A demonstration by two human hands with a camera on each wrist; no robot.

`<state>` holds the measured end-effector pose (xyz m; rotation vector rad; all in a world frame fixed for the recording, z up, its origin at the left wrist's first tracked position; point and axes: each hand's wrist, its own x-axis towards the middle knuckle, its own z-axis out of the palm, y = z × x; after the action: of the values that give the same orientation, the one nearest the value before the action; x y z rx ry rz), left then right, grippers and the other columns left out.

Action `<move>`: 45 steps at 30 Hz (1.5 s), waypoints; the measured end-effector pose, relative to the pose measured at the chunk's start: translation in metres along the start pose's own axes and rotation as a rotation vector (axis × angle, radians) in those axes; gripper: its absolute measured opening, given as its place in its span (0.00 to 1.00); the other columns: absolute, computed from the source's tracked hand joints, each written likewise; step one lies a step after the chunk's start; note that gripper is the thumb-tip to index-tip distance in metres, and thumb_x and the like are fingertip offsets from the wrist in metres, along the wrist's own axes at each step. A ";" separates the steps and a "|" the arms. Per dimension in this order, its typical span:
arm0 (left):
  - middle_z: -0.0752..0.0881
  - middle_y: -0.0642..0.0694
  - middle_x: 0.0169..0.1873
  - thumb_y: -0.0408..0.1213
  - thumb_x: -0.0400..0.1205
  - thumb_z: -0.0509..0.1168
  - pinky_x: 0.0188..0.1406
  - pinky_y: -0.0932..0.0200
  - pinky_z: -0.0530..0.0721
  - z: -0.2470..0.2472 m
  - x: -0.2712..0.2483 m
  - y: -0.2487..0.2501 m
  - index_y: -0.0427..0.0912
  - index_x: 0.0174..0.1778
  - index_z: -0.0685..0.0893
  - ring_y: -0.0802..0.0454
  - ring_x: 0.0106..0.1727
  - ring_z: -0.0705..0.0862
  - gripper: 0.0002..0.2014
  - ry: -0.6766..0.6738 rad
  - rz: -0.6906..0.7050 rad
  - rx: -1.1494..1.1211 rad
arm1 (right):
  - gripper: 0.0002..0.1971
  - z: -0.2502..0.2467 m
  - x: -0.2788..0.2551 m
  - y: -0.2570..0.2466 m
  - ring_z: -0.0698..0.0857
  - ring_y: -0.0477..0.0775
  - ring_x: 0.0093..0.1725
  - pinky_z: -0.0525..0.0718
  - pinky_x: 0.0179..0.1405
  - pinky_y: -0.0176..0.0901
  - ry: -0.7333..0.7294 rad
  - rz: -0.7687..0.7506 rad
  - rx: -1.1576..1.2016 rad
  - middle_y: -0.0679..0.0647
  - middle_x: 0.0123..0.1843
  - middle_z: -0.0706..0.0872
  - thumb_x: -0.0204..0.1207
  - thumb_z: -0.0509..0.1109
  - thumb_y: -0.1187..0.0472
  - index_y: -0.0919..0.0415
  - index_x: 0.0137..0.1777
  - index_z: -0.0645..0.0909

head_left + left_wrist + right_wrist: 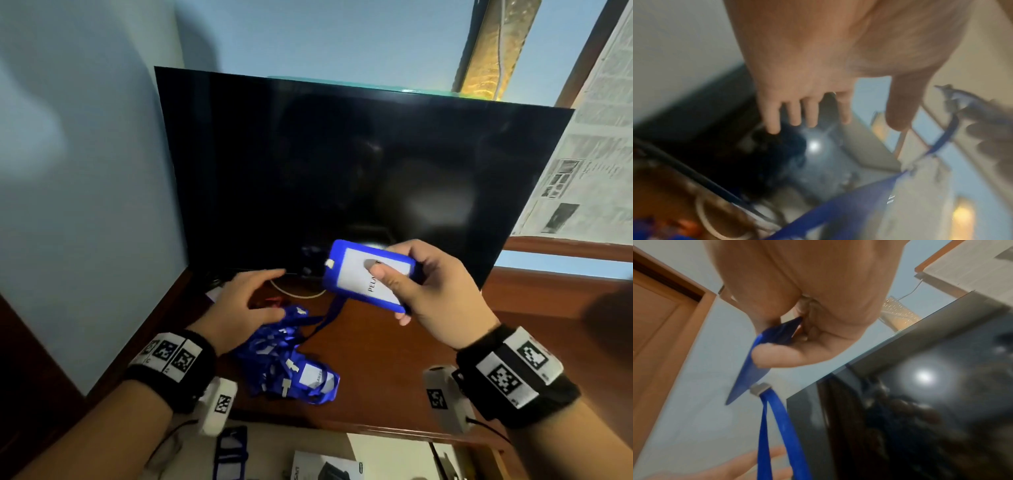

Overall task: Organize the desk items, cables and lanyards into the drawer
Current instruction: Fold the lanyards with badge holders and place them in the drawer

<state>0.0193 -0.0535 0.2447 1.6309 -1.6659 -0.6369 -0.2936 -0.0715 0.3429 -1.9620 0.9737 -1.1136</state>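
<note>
in the open drawer [383, 448] below: a blue badge holder [231, 452], a box [325, 467].

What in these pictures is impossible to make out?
- Badge text: head view, the right hand thumb covers most of it.
- Drawer contents: head view, cut off by the bottom edge.
- Cables under the left hand: left wrist view, blurred.
- Lanyard pile: tangled, count unclear.

The badge holder [368, 275] is bright blue around a white card printed with black letters, and its strap [777, 426] is the same blue with a grey clip. The heap of lanyards [287, 359] is blue flecked with white. The bench [394, 359] is reddish-brown wood, the monitor [359, 171] glossy black, the wall [85, 171] pale blue, and the wristbands [513, 373] black with black-and-white square markers.
</note>
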 end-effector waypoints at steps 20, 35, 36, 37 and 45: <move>0.93 0.49 0.40 0.57 0.85 0.70 0.53 0.40 0.91 -0.015 -0.019 0.068 0.56 0.47 0.88 0.53 0.42 0.92 0.10 -0.179 0.148 0.075 | 0.09 0.002 0.001 0.060 0.86 0.54 0.21 0.79 0.20 0.39 0.107 0.114 -0.193 0.56 0.29 0.88 0.81 0.76 0.50 0.54 0.48 0.82; 0.78 0.51 0.26 0.47 0.89 0.68 0.29 0.62 0.73 0.003 0.056 0.059 0.39 0.36 0.83 0.62 0.25 0.72 0.19 -0.162 0.136 0.056 | 0.04 0.044 -0.025 0.027 0.85 0.59 0.27 0.83 0.22 0.53 0.017 -0.050 0.166 0.61 0.35 0.87 0.78 0.75 0.54 0.52 0.46 0.84; 0.78 0.51 0.25 0.45 0.89 0.67 0.30 0.59 0.72 0.013 0.051 0.048 0.38 0.36 0.83 0.61 0.25 0.71 0.18 -0.181 0.092 -0.008 | 0.05 0.037 -0.020 0.023 0.84 0.60 0.25 0.82 0.21 0.52 0.098 -0.055 0.224 0.63 0.33 0.86 0.78 0.75 0.55 0.55 0.46 0.83; 0.78 0.50 0.26 0.44 0.90 0.66 0.31 0.59 0.72 0.023 0.041 0.040 0.38 0.37 0.84 0.60 0.25 0.72 0.18 -0.199 0.061 -0.049 | 0.06 0.029 -0.015 0.021 0.83 0.61 0.24 0.80 0.21 0.50 0.172 -0.064 0.267 0.65 0.32 0.86 0.80 0.74 0.56 0.58 0.47 0.81; 0.76 0.47 0.29 0.51 0.93 0.58 0.40 0.42 0.77 0.054 -0.053 0.049 0.44 0.35 0.74 0.51 0.32 0.75 0.21 -0.264 0.215 -0.057 | 0.13 0.011 0.002 0.093 0.87 0.61 0.36 0.86 0.37 0.58 0.320 0.068 -0.174 0.55 0.35 0.86 0.83 0.74 0.48 0.52 0.44 0.75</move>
<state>-0.0556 -0.0044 0.2406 1.3484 -1.9614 -0.8079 -0.3089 -0.1175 0.2627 -1.9027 1.3355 -1.3714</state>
